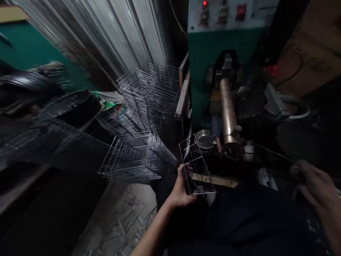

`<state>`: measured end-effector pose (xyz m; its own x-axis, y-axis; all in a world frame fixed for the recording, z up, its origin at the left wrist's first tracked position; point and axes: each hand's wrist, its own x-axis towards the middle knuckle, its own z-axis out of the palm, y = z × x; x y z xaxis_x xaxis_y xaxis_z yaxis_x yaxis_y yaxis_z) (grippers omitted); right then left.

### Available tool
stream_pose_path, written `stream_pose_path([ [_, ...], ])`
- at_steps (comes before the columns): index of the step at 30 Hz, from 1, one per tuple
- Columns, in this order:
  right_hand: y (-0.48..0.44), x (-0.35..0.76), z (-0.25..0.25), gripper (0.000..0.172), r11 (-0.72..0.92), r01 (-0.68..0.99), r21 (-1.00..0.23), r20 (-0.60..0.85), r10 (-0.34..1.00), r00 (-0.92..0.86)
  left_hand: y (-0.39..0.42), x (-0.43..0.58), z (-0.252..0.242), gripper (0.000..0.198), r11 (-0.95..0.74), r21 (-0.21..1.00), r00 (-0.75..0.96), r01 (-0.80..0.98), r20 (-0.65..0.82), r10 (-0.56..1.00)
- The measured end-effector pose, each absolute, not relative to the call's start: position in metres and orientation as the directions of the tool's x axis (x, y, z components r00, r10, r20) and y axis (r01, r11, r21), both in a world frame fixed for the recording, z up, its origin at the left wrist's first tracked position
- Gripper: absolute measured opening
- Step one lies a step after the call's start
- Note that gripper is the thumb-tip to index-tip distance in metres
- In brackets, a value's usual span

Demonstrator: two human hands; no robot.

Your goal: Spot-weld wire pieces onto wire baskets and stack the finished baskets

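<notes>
Faces a green-cased machine (pixel 200 67). Has nested wire frames (pixel 134 156) stacked at left. Looks down on the machine's brass-coloured cylinder (pixel 228 112). Grips a single wire frame (pixel 197 159) in the left hand (pixel 180 193), near the cylinder's lower end. Holds the right hand (pixel 315 183), blurred, at the end of a thin rod (pixel 274 153); cannot tell whether gripping it. Has a round metal dish (pixel 204 139) just behind the held frame.

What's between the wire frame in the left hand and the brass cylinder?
In the head view, a round metal dish shows between the wire frame in the left hand and the brass cylinder; their depths are hard to judge.
</notes>
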<state>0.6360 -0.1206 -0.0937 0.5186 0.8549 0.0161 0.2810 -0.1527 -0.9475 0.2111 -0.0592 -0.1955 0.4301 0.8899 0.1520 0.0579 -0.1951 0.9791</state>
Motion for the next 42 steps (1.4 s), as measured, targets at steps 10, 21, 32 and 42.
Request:
stream_pose_path([
  [10,-0.097,0.588,-0.125,0.061,-0.044,0.088,-0.995,0.001,0.888,0.461,-0.074,0.2,-0.152,0.1,-0.269,0.963,0.521,0.01,0.225,0.824],
  [21,-0.086,0.566,-0.119,0.053,-0.01,0.424,-0.906,-0.039,0.997,-0.06,-0.068,0.206,-0.162,0.1,-0.266,0.964,0.528,0.025,0.214,0.822],
  [32,-0.095,0.582,-0.129,0.061,-0.152,0.502,-0.852,-0.062,0.98,0.191,-0.073,0.199,-0.143,0.095,-0.268,0.963,0.458,0.021,0.229,0.859],
  [42,-0.086,0.579,-0.102,0.065,-0.013,0.444,-0.896,0.127,0.95,0.284,-0.066,0.207,-0.14,0.096,-0.33,0.944,0.471,0.009,0.287,0.834],
])
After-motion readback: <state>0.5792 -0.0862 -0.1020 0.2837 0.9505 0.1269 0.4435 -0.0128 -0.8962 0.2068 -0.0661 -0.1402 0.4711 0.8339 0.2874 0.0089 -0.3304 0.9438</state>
